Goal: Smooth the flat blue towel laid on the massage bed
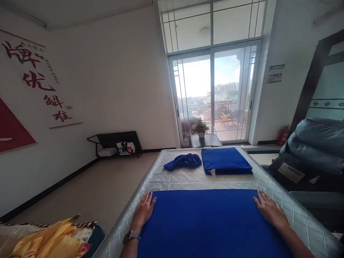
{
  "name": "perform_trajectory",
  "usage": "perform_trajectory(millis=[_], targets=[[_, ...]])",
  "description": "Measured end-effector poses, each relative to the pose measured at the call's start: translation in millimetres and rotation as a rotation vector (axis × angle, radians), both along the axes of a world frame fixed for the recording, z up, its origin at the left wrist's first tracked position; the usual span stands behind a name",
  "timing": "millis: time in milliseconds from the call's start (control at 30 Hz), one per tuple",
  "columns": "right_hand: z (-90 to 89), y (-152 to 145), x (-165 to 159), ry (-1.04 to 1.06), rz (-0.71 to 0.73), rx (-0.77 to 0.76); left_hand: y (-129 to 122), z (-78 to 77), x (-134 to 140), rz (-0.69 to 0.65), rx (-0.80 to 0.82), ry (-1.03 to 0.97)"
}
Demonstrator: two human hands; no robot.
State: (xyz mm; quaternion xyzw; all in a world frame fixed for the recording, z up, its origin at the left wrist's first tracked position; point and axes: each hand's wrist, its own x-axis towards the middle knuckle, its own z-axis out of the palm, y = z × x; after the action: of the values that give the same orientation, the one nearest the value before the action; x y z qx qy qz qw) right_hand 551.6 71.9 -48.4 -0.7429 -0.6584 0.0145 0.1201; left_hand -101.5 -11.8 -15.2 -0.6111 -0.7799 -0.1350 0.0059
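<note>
A smooth blue cloth (209, 222) lies spread flat on the quilted, silvery mattress (161, 178) in front of me. My left hand (143, 209) rests palm down on its far left corner, fingers stretched out, a watch on the wrist. On the far right corner lies my right hand (270, 209), also flat with its fingers extended. Beyond the spread cloth sits a neat stack of folded blue cloth (225, 160), white tags showing at its front edge. Left of that stack is a crumpled blue cloth (184, 161). The near edge of the spread cloth is out of view.
A dark armchair (319, 143) stands close on the right. Yellow fabric (48, 240) lies heaped at the lower left. Past the mattress are a small table (205, 141) with a potted plant (201, 129) and a sliding glass door (212, 96). A black rack (118, 141) stands by the wall.
</note>
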Motion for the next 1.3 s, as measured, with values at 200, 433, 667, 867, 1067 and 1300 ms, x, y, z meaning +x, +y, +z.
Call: perform_trajectory(millis=[200,433,667,867,1067,1300], targets=[[23.9,-15,-20,-0.067,-0.072,0.014,0,0.7,4,0.035,0.073,0.027],[72.6,-56,-76,-0.150,0.047,0.137,-4,10.8,7,0.020,0.107,0.145],[92.9,-76,-169,0.069,0.425,0.031,0,33.6,57,-0.140,0.221,0.270],[88.8,-55,-246,0.180,0.541,-0.039,31,40.0,191,-0.402,0.217,0.095],[62.5,-44,-264,0.171,0.595,-0.007,52,3.7,255,-0.567,0.249,0.206],[63.6,-45,-264,0.121,0.577,-0.001,49,0.3,247,-0.566,0.206,0.243]])
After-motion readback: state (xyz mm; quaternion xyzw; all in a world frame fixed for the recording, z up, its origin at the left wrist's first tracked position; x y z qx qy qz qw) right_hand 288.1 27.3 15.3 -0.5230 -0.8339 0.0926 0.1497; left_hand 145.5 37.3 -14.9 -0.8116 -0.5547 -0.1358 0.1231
